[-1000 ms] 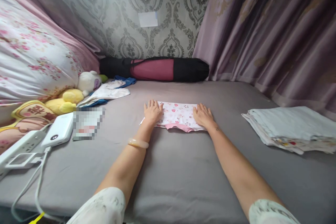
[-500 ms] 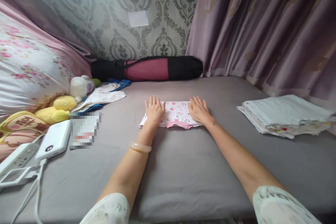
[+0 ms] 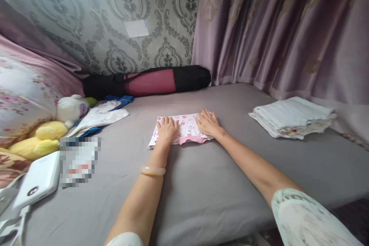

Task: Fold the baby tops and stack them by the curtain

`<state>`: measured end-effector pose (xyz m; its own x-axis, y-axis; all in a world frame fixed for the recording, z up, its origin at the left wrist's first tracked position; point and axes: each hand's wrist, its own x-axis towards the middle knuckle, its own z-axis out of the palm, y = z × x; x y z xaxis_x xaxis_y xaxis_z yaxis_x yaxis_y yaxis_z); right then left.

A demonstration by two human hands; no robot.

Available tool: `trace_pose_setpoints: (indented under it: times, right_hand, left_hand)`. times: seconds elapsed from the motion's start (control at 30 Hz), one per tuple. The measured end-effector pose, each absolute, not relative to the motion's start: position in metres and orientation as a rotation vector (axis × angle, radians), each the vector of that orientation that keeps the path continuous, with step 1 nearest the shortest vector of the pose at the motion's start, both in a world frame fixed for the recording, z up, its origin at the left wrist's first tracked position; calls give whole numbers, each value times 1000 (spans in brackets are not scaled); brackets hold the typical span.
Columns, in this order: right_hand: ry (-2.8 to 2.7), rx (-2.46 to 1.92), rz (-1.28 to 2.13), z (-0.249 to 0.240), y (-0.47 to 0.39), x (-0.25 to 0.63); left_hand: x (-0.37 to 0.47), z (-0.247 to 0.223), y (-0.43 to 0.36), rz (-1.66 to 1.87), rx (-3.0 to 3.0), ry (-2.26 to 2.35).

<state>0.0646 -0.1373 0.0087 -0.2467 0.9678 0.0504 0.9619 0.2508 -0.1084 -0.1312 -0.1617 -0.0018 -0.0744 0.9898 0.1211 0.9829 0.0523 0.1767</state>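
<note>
A folded white garment point(image 3: 186, 128) with pink and red prints and a pink trim along its near edge lies flat on the grey sheet point(image 3: 201, 184). My left hand point(image 3: 167, 128) rests flat on the garment's left part, fingers stretched out, a pale bangle point(image 3: 153, 170) on that forearm. On the garment's right end lies my right hand point(image 3: 208, 123), palm down with fingers extended. Neither hand grips the cloth. What is under the palms is hidden.
To the right sits a stack of folded pale cloths point(image 3: 292, 117). A long black and maroon bag point(image 3: 150, 81) lies along the wall. At left are white and blue clothes point(image 3: 98, 119), plush toys point(image 3: 52, 130), a white power bank point(image 3: 39, 180) with a cable, and a blurred packet point(image 3: 79, 161).
The view has turned to the right, so the surroundings shift leftward. Both hands stay flat on the garment; my left hand sits slightly further in from its left edge.
</note>
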Motion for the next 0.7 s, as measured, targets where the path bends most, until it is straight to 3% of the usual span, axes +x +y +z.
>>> trace_pose_setpoints:
  times: [0.7]
  right_hand:
    - [-2456, -1677, 278, 6, -152, 6]
  left_hand:
    - [-134, 1, -162, 531, 2124, 2214]
